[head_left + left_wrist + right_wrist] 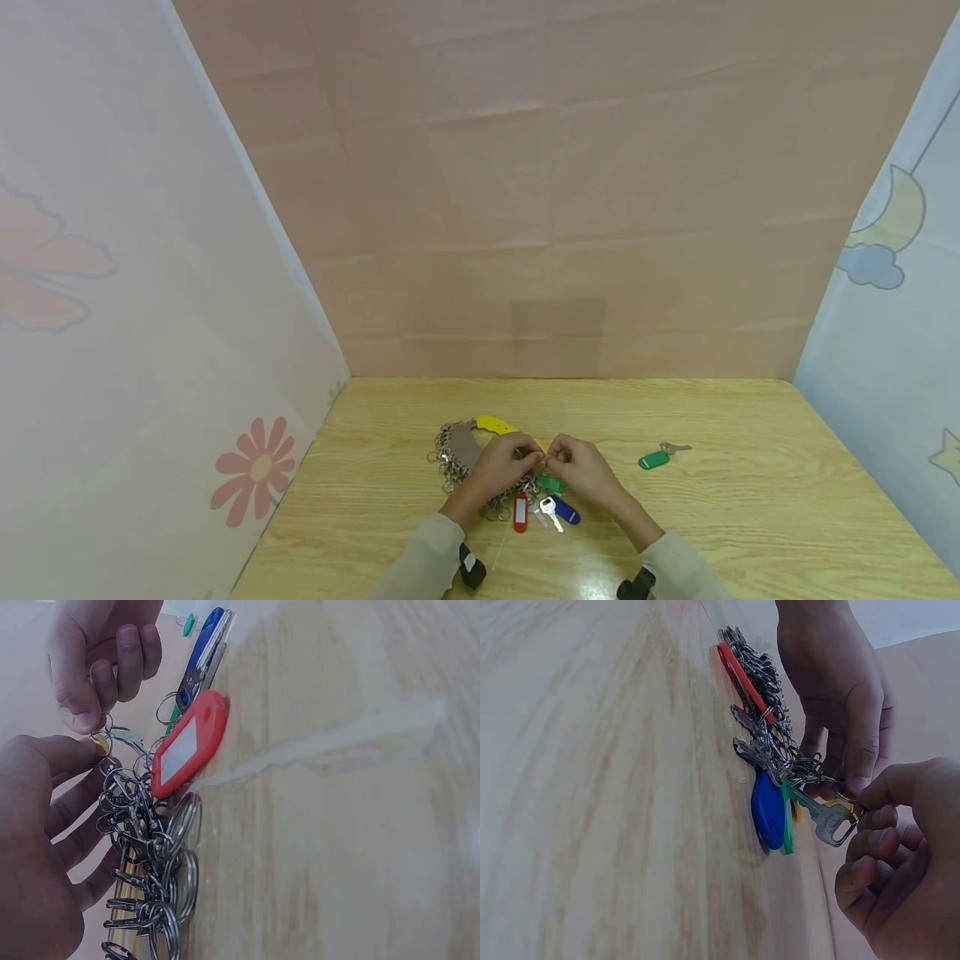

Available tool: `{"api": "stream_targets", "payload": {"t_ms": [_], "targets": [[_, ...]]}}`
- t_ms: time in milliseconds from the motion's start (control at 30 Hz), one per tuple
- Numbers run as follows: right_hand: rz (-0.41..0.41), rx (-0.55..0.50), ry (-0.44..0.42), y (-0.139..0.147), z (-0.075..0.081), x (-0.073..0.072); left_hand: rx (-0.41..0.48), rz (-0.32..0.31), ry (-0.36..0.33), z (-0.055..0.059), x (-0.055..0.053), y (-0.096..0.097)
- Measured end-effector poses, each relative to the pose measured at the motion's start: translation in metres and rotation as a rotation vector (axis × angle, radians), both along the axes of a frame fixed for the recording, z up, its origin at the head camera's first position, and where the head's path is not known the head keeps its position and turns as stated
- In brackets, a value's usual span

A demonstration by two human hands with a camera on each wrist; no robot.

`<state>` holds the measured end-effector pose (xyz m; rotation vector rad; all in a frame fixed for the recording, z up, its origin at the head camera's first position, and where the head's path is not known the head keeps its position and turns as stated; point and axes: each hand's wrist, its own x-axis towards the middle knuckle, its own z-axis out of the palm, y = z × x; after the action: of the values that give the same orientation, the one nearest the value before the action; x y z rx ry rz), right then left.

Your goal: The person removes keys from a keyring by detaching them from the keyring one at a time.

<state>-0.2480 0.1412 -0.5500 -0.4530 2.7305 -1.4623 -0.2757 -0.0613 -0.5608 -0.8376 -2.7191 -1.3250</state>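
Observation:
My left hand (510, 458) and right hand (588, 473) meet fingertip to fingertip at the table's middle. Between them is a thin metal key ring (846, 796), pinched from both sides. A silver key (831, 825) hangs beside the right fingertips. Under the left hand lies a curved brown and yellow band (491, 424), edged with many small clasps and split rings (161, 877); the fingers partly hide it. Close below the hands are a red key tag (521, 512), a blue key tag (566, 510), a green key tag (551, 483) and a silver key (551, 510).
Off to the right on the wooden table (750, 500) lie another green key tag (654, 460) and its key (676, 447). Printed sheets hang at both sides, and a plain pinkish sheet (450, 208) rises behind the table.

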Motion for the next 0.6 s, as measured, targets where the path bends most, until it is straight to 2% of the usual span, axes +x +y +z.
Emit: {"api": "stream_targets", "payload": {"t_ms": [400, 600], "targets": [[0.032, -0.011, 0.01, 0.0, 0.0029, 0.0014, -0.009, -0.003, 0.028, 0.0021, 0.0013, -0.0011], [0.044, -0.025, 0.018, 0.0002, 0.0032, 0.0022, -0.017, 0.011, 0.013, 0.0023, 0.0009, -0.0003]]}}
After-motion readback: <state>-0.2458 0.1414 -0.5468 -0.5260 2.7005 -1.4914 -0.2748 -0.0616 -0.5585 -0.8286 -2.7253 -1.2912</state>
